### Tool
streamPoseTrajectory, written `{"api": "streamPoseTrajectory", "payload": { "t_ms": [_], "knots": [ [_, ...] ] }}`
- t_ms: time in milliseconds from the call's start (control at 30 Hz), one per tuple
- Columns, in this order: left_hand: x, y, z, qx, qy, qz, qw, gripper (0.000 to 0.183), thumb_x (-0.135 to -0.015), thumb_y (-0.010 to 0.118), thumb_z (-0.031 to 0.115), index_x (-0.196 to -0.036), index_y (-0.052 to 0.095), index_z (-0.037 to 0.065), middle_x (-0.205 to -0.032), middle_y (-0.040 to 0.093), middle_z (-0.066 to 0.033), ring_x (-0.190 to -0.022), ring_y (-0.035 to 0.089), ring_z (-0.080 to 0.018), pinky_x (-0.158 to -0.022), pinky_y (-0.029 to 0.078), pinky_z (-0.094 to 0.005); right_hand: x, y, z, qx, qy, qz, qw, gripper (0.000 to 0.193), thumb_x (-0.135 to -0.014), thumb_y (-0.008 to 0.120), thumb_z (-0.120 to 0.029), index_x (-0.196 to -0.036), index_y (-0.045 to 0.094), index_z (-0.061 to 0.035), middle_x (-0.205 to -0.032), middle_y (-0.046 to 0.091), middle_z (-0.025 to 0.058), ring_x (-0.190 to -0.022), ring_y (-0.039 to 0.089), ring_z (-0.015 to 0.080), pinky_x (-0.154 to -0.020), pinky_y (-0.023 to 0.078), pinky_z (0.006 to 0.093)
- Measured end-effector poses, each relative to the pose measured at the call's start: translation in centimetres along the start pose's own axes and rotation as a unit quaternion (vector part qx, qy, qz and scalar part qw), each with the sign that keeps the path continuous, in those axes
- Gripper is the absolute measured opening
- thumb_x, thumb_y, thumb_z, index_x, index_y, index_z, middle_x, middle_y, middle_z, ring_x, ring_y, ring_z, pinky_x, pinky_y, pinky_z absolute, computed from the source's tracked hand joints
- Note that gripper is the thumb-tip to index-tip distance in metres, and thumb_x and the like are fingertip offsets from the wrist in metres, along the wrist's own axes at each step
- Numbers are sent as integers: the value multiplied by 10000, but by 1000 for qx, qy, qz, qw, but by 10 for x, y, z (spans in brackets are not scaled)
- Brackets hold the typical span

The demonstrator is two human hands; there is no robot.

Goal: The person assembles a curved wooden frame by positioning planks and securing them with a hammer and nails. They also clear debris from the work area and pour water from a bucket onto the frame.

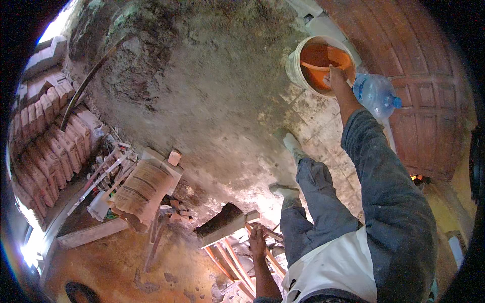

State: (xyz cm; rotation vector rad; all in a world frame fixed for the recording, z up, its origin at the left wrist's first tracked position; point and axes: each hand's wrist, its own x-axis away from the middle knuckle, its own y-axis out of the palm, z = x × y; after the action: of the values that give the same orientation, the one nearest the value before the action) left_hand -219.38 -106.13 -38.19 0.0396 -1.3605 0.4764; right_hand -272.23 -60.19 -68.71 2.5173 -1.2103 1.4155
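Observation:
My right hand [336,79], its arm stretched forward, is closed on the rim of an orange plastic bowl [319,66]. The bowl sits tilted inside a white bucket [294,70]. What lies at the bottom of the bucket is hidden. My left hand [257,239] hangs low near my leg with its fingers curled. It is close to a dark, flat piece with a pale edge [222,220]. Whether the hand grips part of that piece or something else cannot be made out. A clear blue water jug [377,95] lies on its side beside the bucket.
Rough wet mortar [202,96] covers much of the floor ahead. Stacked paper sacks [53,149] stand at the left, with a curved dark hose [87,81]. A torn sack [143,191] lies nearer. Wooden slats [235,262] are below my left hand. A brown panelled door [429,106] is at right.

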Motion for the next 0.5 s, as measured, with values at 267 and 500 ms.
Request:
{"api": "streamPoseTrajectory", "payload": {
  "t_ms": [267, 500],
  "knots": [
    [6, 28, 40, -26, 23, -11, 999, 518, -1068, 571, 321, -1390, 529, -82, -1281, 644, -207, -1109, 670, -265, -917, 571, -372, 28, -17, -10, -30, -12, -37, 999, 466, -956, 716, -269, -1328, 544, -45, -1341, 525, 162, -1183, 580, 379, -887, 602, 533],
    [6, 33, 65, -5, 49, -3, 999, 528, -1063, 578, 356, -1389, 544, -58, -1278, 651, -198, -1099, 682, -295, -931, 561, -392, 70, -108, -4, 455, -308, -41, 834, 436, -954, 701, -223, -1313, 567, -17, -1299, 564, 159, -1173, 598, 377, -981, 570, 495]
  ]
}}
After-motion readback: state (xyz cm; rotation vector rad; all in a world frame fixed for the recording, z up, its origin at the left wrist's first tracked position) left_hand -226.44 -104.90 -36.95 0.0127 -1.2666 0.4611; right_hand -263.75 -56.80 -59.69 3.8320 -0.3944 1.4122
